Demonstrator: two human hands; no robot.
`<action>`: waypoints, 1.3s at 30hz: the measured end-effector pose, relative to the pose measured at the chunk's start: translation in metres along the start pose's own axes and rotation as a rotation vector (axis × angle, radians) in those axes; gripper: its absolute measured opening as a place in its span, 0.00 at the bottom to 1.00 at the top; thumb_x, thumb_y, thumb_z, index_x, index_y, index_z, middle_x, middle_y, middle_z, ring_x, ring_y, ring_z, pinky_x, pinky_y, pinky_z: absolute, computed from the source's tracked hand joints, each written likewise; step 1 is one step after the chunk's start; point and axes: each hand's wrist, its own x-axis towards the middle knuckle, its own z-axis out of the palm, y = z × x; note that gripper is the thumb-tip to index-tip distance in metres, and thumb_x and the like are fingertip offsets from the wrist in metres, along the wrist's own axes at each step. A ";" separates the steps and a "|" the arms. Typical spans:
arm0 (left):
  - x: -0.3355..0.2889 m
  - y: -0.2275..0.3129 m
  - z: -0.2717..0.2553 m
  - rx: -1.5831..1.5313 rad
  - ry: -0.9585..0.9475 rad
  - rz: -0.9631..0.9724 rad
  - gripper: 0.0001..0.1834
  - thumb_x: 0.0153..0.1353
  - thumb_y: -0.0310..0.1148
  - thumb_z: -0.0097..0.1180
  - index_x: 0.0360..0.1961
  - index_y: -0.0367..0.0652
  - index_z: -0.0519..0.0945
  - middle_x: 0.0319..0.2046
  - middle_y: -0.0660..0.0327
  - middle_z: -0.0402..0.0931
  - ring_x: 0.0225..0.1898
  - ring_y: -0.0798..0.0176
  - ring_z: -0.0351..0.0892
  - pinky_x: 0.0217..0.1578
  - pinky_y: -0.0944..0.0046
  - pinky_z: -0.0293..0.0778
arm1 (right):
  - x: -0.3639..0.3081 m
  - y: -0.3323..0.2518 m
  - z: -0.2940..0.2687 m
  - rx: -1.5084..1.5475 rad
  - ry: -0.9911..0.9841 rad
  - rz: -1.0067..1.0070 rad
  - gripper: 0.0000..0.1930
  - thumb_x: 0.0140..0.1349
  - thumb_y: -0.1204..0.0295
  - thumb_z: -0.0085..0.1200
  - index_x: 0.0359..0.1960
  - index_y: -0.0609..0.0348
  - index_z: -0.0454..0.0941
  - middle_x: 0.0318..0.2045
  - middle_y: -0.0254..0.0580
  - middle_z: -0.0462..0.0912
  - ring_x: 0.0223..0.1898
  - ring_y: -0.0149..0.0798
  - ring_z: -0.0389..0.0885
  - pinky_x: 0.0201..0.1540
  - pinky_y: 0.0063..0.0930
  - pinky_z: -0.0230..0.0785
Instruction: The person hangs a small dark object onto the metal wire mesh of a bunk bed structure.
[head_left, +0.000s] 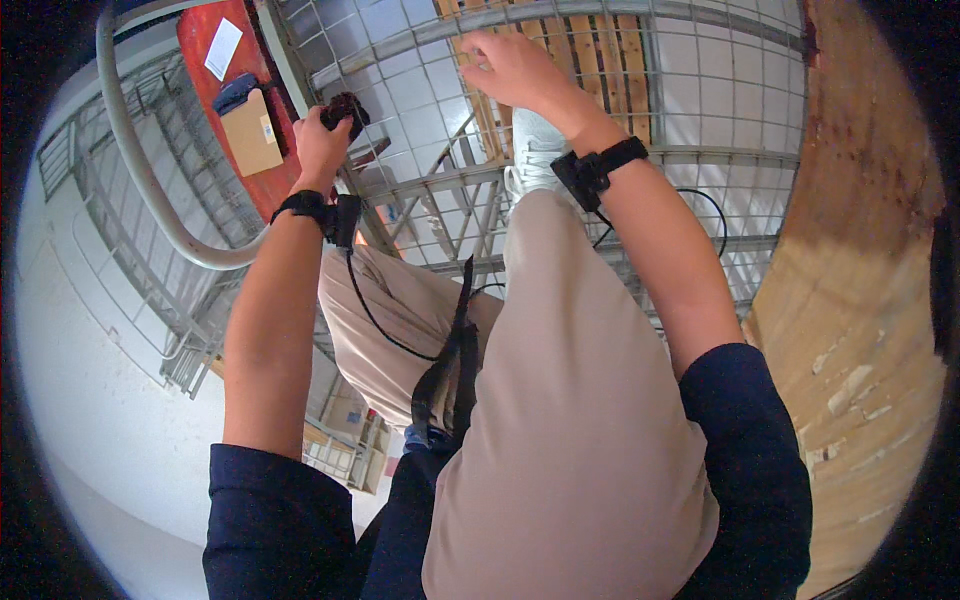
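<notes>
My left hand [322,148] is closed around a dark maroon, bunched, soft-looking thing [345,114], whose kind I cannot make out. It is beside a grey metal post [283,58], near the edge of a wire mesh frame [405,90]. Farther right, my right hand [512,68] hovers over the mesh, its thumb and fingers apart and nothing visible in them. Just below that hand a white laced shoe [540,150] rests on the mesh at the end of my bent leg [570,370]. Each wrist wears a black strap with a small device and cable.
A curved metal rail [135,160] bends round on the left. Lower down, a red surface [205,80] holds a cardboard piece [252,135], a dark blue item [235,93] and white paper [222,48]. Wooden slats [600,75] show through the mesh. A wooden panel [850,300] borders the right.
</notes>
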 end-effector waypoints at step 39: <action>0.001 0.029 -0.028 0.177 -0.096 0.117 0.21 0.51 0.39 0.64 0.43 0.36 0.80 0.37 0.48 0.83 0.42 0.44 0.83 0.44 0.51 0.79 | 0.000 -0.004 -0.007 0.014 -0.031 -0.008 0.19 0.60 0.58 0.56 0.48 0.57 0.78 0.38 0.53 0.85 0.42 0.56 0.83 0.45 0.49 0.76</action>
